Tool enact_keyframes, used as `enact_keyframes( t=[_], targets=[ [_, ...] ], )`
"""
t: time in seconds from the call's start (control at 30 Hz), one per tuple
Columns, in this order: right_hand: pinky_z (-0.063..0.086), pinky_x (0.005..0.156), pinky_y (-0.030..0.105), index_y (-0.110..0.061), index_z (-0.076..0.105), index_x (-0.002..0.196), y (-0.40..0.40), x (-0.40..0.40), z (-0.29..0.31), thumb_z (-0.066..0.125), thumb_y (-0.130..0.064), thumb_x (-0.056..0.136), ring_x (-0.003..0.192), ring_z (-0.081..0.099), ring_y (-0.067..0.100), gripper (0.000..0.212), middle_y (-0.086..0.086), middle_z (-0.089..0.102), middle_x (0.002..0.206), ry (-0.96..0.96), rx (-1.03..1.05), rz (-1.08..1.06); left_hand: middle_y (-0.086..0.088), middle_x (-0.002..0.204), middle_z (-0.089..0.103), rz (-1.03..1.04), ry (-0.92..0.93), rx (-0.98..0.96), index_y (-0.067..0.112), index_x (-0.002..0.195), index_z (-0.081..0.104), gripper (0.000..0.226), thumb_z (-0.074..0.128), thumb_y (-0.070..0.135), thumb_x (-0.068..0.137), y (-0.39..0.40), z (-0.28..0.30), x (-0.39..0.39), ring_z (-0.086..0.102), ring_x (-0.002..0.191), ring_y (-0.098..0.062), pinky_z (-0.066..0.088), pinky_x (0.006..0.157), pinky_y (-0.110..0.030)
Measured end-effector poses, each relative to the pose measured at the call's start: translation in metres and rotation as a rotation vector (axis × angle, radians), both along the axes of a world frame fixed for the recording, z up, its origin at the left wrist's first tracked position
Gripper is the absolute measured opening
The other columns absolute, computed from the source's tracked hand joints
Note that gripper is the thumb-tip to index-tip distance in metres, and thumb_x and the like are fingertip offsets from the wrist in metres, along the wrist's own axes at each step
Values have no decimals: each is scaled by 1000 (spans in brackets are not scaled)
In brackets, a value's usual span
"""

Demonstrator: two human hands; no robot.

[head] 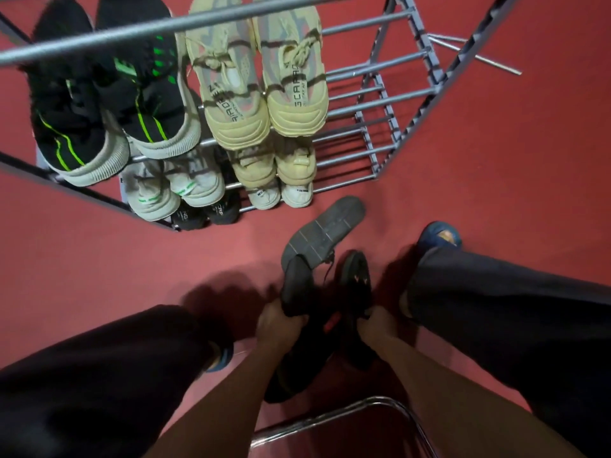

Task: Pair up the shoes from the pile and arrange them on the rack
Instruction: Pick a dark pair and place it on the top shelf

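Observation:
My left hand (279, 323) grips a black shoe (297, 289) by its heel end. My right hand (377, 325) grips another black shoe (355, 282) with small light marks on top. Both are held low between my legs, above a further dark shoe (297, 368) on the floor. A grey-soled shoe (325, 231) lies sole up just beyond them. The grey metal rack (373, 90) stands ahead with a black-and-green pair (109, 110) and a beige pair (261, 84) on its upper tier. Lower tiers carry a pale grey pair (175, 190), a beige pair (274, 163), white toes and black toes.
The floor is red (496, 180). The right half of each rack tier shows bare bars. Loose metal rods (476, 54) lie behind the rack on the right. A chrome tube frame (334, 421) is beneath my arms. My dark trouser legs and blue slippers (439, 234) flank the shoes.

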State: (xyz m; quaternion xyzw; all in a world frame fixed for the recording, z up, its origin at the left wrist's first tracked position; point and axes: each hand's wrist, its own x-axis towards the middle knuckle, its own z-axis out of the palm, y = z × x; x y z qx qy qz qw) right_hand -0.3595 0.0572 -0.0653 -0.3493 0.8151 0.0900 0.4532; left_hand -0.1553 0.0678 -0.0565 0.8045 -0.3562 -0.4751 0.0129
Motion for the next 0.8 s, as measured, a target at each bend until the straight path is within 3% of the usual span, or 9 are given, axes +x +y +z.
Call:
enact_keyframes(
  t=[0.13,0.23,0.3,0.37,0.47,0.53,0.6,0.67,0.8],
  targets=[
    [52,80,35,-2,72,108,-19,8,22,62,-33,86,106,67,36,39,22,71,113,3,-35,87,-10,109,60,-188,-184,-242,11,105,63,43,76,36,72,-19,34,9,57,105,-35,50,86,-42],
    [54,83,35,-3,70,110,-36,18,52,62,-42,84,107,67,36,47,21,71,113,24,-113,128,-3,107,49,-388,-444,-379,21,99,60,40,76,34,65,-18,71,18,48,99,-31,46,74,-44],
    [53,82,37,-3,69,108,-49,23,78,62,-40,84,107,67,39,45,22,70,111,34,-210,166,-3,104,46,-462,-535,-476,24,94,59,41,79,20,58,-12,98,23,43,92,-29,43,67,-41],
    [53,82,39,-3,66,109,-62,28,108,60,-35,82,106,66,40,42,23,70,110,19,-321,239,-5,96,46,-535,-493,-586,26,87,51,36,75,10,64,-6,123,30,42,86,-29,38,63,-38],
    [52,86,41,2,57,118,-72,31,155,59,-29,83,106,65,42,47,24,67,112,-30,-450,355,-3,98,51,-633,-358,-640,24,91,49,5,53,27,90,-2,152,42,50,94,-29,40,75,-39],
    [50,84,39,6,54,117,-71,28,186,57,-25,87,105,64,43,43,27,66,111,-64,-526,439,-4,113,53,-728,-404,-742,19,106,59,15,57,17,91,0,166,46,51,103,-25,46,82,-36],
    [45,75,35,5,55,107,-67,22,216,55,-21,90,100,64,41,31,27,66,107,-96,-580,493,-3,105,45,-746,-403,-825,17,98,51,17,63,13,88,2,187,47,49,97,-24,49,69,-38],
    [37,69,30,0,56,98,-60,16,245,55,-21,90,96,63,39,22,24,66,101,-106,-633,531,4,97,34,-799,-415,-855,21,92,39,23,62,17,87,6,212,46,47,93,-23,36,58,-33],
    [33,65,33,-10,47,80,-38,2,286,57,-23,89,76,54,31,18,10,58,79,-106,-743,484,-3,101,47,-961,-588,-914,19,94,50,34,72,15,69,14,246,53,50,91,-28,39,55,-32]
  ],
)
